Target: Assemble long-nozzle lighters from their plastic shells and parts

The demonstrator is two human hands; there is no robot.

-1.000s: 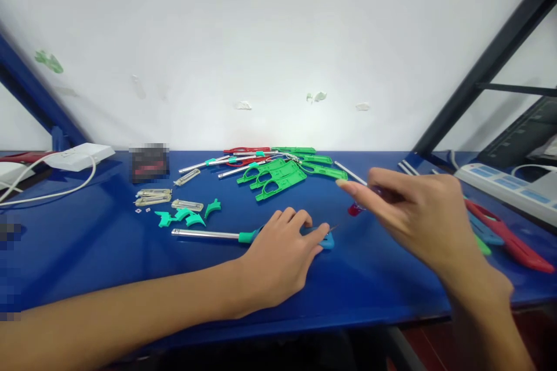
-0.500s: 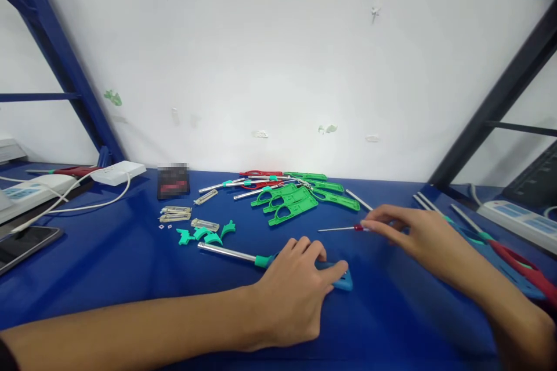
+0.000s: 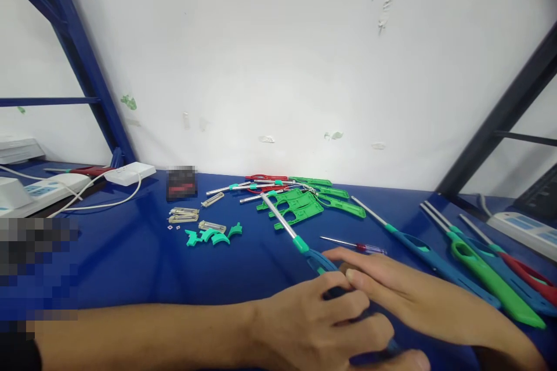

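A long-necked blue lighter (image 3: 321,262) with a metal tube and a teal collar points up and left, and both hands are on it. My left hand (image 3: 322,322) wraps round the handle, covering much of it. Beside it, my right hand (image 3: 391,287) closes on the handle's right side; its fingertips are partly hidden. Just beyond the right hand, a screwdriver (image 3: 369,248) with a clear and red handle lies on the blue table (image 3: 243,278).
Teal triggers (image 3: 220,238) and clear tanks (image 3: 212,226) lie left of centre. Green casing halves (image 3: 304,210) are heaped behind with metal-tubed parts. At right lie another blue lighter (image 3: 439,264), a green lighter (image 3: 487,275) and a red lighter (image 3: 531,274). A power strip (image 3: 526,232) stands beyond.
My right hand has let go of the screwdriver, leaving it on the table, and has moved to the blue lighter. The lighter has swung round, its tube now pointing farther away.
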